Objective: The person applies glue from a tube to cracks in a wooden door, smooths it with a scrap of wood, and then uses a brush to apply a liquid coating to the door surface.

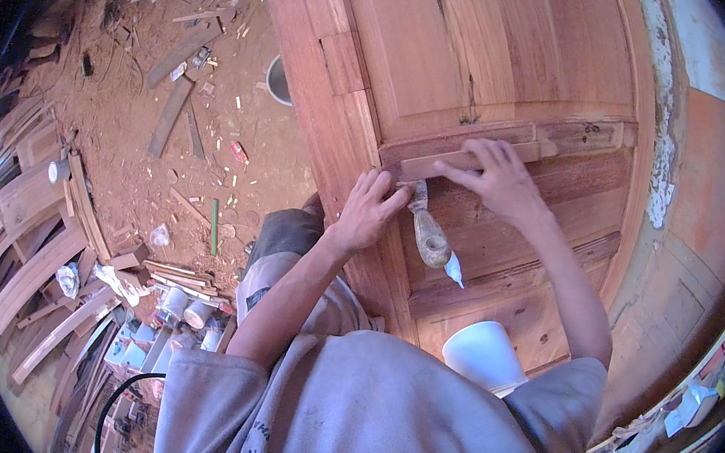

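A panelled wooden door [515, 59] lies before me. My right hand [504, 183] grips a thin wooden strip [426, 165] along the door's middle rail, thumb on the near side and fingers over the top. Close to the strip's left end, my left hand [367, 210] rests at the stile with its fingers bent together; whatever they pinch is too small or hidden. Between my hands lies a putty knife [430, 237], its worn handle toward me. A pale pointed nozzle [455, 271] sticks out beside that handle.
Near my right elbow stands a white bucket [482, 355]. Offcuts [174, 115] and chips litter the dirt floor on the left, with a grey bucket [280, 79] by the door's edge. Stacked timber [38, 241] and a crate of cans [174, 305] are at lower left.
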`<move>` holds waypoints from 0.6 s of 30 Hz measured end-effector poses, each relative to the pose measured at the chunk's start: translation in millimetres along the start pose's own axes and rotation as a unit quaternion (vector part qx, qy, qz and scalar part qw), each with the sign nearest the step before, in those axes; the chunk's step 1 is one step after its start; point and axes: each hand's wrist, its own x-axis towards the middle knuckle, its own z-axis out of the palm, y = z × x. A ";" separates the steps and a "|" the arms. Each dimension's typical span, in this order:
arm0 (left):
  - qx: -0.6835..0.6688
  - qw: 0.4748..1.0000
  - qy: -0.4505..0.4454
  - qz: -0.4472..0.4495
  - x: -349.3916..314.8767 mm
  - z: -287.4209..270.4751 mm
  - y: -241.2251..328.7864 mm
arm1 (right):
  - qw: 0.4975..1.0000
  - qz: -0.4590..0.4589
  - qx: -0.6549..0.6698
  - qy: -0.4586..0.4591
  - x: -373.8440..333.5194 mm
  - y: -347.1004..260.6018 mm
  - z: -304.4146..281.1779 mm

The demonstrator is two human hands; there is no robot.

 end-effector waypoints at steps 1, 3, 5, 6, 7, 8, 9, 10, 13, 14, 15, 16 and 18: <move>0.000 1.000 -0.002 -0.003 1.2 -0.9 0.7 | 1.000 0.012 -0.004 0.009 -6.8 8.5 -0.2; -0.008 1.000 0.004 -0.002 3.3 -3.3 2.2 | 1.000 0.011 -0.016 0.016 -15.4 15.8 1.8; -0.007 1.000 -0.001 0.002 2.7 -3.1 1.7 | 0.999 0.014 -0.029 0.023 -14.0 11.6 6.7; -0.006 1.000 -0.006 0.004 2.6 -1.9 1.5 | 0.999 0.001 -0.035 0.038 -5.5 1.6 10.8; -0.007 1.000 -0.006 0.006 3.1 -1.7 1.7 | 0.998 -0.011 -0.041 0.054 2.2 -6.4 13.1; -0.006 1.000 0.006 0.006 3.2 -2.1 2.5 | 0.998 -0.010 -0.042 0.053 8.3 -11.5 13.1; -0.006 1.000 0.018 0.005 3.5 -2.3 2.8 | 0.998 -0.020 -0.038 0.045 13.6 -15.7 13.0; -0.007 1.000 0.018 0.007 3.4 -1.6 1.7 | 0.998 -0.030 -0.034 0.037 15.0 -17.1 12.7; -0.003 1.000 0.018 0.006 1.6 -1.1 0.6 | 1.000 -0.009 -0.002 0.018 8.1 -11.4 3.3; -0.001 1.000 0.005 0.000 2.4 -3.4 2.3 | 1.000 -0.009 -0.002 0.016 1.1 -6.5 2.4; 0.002 1.000 -0.007 -0.007 3.1 -5.3 2.9 | 0.999 0.035 -0.012 0.020 -8.8 3.0 2.1; 0.002 1.000 -0.004 -0.009 3.1 -5.8 3.2 | 0.996 0.079 -0.021 0.023 -20.2 13.4 2.2; -0.006 1.000 0.000 0.009 6.0 -7.3 3.0 | 0.987 0.146 -0.072 0.004 -57.4 29.8 4.5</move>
